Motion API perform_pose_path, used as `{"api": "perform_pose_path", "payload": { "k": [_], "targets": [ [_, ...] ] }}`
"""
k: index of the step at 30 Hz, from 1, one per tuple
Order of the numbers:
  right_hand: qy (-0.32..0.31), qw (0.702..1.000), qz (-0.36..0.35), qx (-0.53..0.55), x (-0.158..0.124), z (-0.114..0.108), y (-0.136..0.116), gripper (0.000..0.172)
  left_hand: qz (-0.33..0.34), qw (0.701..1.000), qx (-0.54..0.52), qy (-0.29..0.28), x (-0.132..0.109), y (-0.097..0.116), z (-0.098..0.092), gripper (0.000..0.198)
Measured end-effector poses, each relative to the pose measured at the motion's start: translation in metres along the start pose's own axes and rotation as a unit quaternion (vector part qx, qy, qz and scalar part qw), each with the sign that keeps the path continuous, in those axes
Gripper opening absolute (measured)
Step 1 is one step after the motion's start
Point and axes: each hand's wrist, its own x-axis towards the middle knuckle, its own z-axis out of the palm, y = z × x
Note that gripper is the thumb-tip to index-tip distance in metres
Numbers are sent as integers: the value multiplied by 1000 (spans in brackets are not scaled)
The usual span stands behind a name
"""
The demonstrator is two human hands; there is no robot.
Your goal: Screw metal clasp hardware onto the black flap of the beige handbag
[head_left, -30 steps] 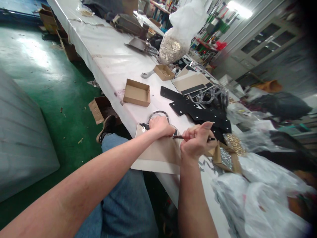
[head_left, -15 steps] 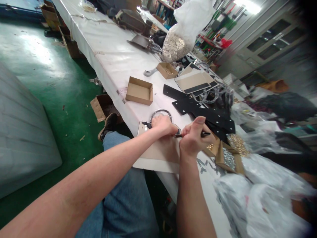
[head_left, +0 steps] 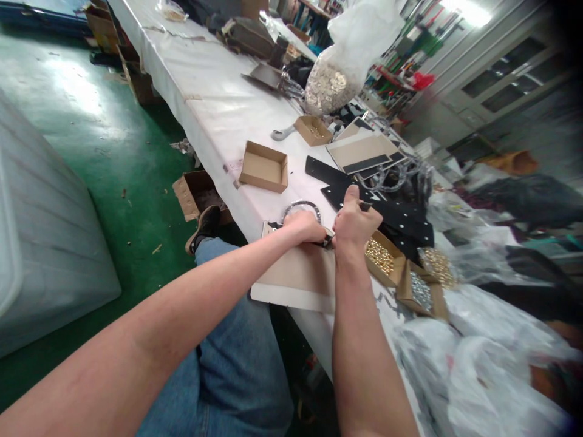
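Tightly fisted right hand [head_left: 355, 223] round dark tool [head_left: 365, 206], thumb up, left hand [head_left: 306, 226] over board [head_left: 296, 276], its fingers' state hidden.

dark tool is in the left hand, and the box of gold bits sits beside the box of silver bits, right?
Wrong hand: the head view shows the dark tool in the right hand. The box of gold bits does sit beside the box of silver bits.
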Motion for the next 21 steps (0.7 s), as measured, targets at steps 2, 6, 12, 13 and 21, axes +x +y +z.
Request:
{"api": "perform_pose_path", "payload": {
  "k": [2, 6, 12, 13, 21],
  "targets": [
    [35, 999, -20, -14, 4, 5, 0, 68, 9, 1000, 4, -2, -5, 0, -3, 32],
    [-18, 996, 90, 18, 15, 4, -5, 73, 14, 999, 2, 31, -13, -2, -4, 36],
    [-55, 963, 258, 61, 66, -13, -8, 78, 10, 999, -4, 52, -9, -3, 3, 38],
    [-55, 955, 285, 59, 73, -13, -7, 75, 10, 998, -4, 59, -9, -3, 4, 37],
    [-102, 917, 385, 22, 76, 6, 5, 60, 10, 996, -17, 83, -9, -1, 10, 34]
  ]
}}
